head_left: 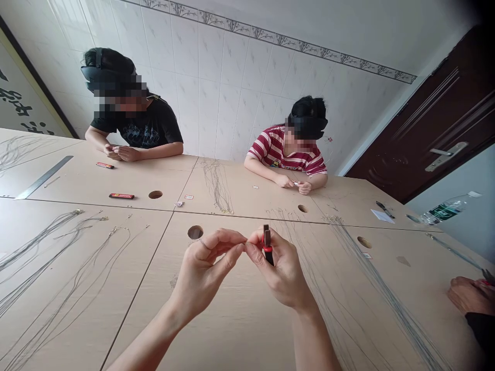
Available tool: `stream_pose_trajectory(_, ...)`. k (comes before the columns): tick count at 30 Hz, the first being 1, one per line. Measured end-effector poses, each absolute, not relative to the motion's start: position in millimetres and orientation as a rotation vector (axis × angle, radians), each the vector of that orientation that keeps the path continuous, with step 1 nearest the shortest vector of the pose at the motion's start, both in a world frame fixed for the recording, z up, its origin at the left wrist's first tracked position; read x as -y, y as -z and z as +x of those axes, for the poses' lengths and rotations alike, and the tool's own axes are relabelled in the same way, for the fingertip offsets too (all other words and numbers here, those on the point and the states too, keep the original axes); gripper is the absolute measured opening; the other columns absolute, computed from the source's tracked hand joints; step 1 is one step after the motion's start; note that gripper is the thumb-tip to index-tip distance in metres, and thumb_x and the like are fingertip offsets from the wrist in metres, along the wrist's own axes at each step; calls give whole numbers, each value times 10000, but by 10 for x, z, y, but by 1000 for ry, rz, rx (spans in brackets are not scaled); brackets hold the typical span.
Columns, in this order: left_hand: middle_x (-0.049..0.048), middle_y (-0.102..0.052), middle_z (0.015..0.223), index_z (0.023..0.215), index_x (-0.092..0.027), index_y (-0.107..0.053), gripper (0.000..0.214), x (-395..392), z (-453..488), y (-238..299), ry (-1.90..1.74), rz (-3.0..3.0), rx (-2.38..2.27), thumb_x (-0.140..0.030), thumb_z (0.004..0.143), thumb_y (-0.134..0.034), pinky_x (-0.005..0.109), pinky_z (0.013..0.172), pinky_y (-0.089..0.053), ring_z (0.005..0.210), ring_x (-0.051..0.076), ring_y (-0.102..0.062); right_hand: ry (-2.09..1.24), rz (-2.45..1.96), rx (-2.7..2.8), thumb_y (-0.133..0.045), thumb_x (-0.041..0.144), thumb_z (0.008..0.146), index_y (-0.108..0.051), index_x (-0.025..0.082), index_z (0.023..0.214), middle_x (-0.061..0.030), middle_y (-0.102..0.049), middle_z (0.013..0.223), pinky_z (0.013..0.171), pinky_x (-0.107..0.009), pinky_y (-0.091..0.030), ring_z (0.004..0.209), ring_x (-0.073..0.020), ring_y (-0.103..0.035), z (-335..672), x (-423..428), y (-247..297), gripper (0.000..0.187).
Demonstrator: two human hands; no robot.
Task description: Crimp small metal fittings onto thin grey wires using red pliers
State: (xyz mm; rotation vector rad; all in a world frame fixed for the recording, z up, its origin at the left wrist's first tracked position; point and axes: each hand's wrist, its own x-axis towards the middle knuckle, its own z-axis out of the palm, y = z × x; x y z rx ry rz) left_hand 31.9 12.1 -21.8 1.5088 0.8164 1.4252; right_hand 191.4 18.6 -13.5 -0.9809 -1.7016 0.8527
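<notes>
My left hand (pixel 207 273) and my right hand (pixel 281 275) meet above the table, thumbs and forefingers pinched together at the tips. Whatever sits between those fingertips is too small to make out. A pair of pliers (pixel 267 246) with red and black handles is tucked in my right hand, its jaws pointing up and away from me. Thin cords (pixel 309 263) lie on the table beside and beyond my right hand. A thicker bundle of grey-blue cords (pixel 371 273), with small metal ends, runs farther right.
More cord bundles (pixel 50 232) spread at the left. Two people sit across the table (pixel 232 340), hands together. Another person's hand (pixel 469 294) is at the right edge. A metal ruler (pixel 46 176), a water bottle (pixel 448 208) and round holes (pixel 195 232) are in view.
</notes>
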Motion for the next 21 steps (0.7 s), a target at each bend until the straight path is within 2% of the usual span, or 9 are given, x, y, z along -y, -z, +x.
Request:
stream_pose_trajectory(7, 31, -702, 898, 909, -189, -655, 97, -133, 320, 223, -1398, 1534, -873, -221, 949, -572, 263, 774, -553, 868, 150, -668, -859, -993, 1708, -546, 324, 951, -529, 208, 783, 20, -489, 714, 600, -256, -396, 639, -114, -470, 1913, -177, 123, 205)
stream_pose_trajectory(15, 20, -595, 794, 840, -186, -567, 194, -138, 343, 257, -1340, 1555, -1002, -314, 974, -511, 264, 698, -498, 756, 136, -587, -791, -1013, 1745, -548, 324, 951, -541, 219, 820, -9, -593, 789, 634, -274, -436, 696, -138, -539, 1900, -167, 134, 168)
stream_pose_trajectory(21, 13, -583, 801, 864, -188, -568, 217, -134, 331, 276, -1286, 1501, -966, -357, 982, -502, 261, 734, -497, 777, 129, -574, -642, -1019, 1808, -547, 282, 951, -509, 226, 803, 0, -564, 755, 679, -284, -425, 754, -154, -518, 1911, -185, 156, 163)
